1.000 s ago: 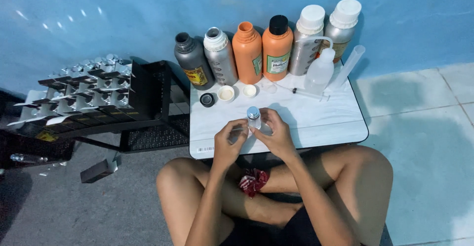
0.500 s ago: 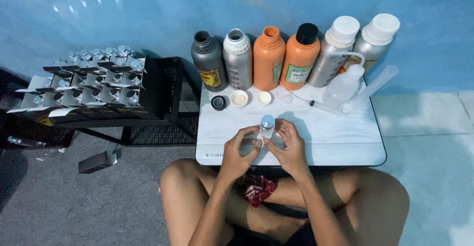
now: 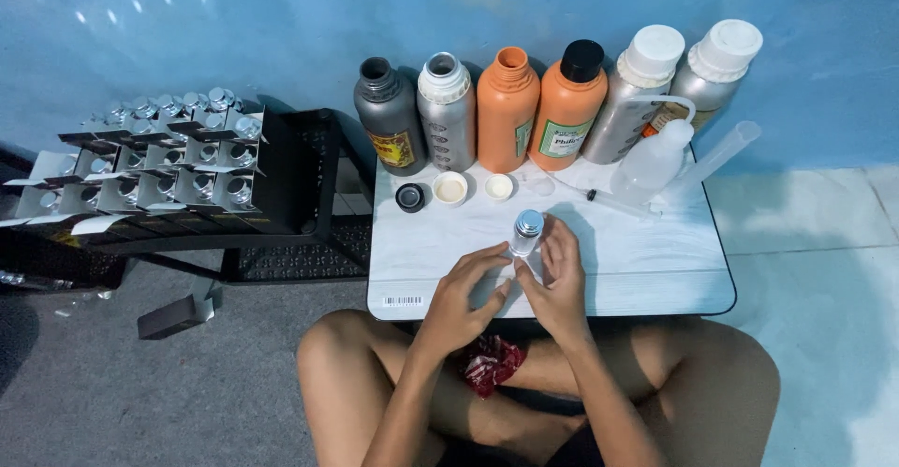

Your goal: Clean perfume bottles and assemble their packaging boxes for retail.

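Note:
A small clear glass vial with a silver cap (image 3: 525, 233) stands upright on the white table (image 3: 637, 261) near its front edge. My right hand (image 3: 554, 280) wraps around the vial from the right. Fingers of my left hand (image 3: 464, 296) meet the vial's lower part from the left. Both hands rest on the tabletop. The vial's base is hidden by my fingers.
Along the blue wall stand a dark grey bottle (image 3: 389, 116), a silver bottle (image 3: 446, 109), two orange bottles (image 3: 508, 109), two white-capped metal bottles (image 3: 639, 88) and a squeeze bottle (image 3: 654, 160). Loose caps (image 3: 450, 188) and a syringe (image 3: 585, 193) lie nearby. A black crate of boxed vials (image 3: 178, 163) stands left.
The view has shifted, so the table sits further right and lower in frame. Both hands stay on the vial with only small finger movements.

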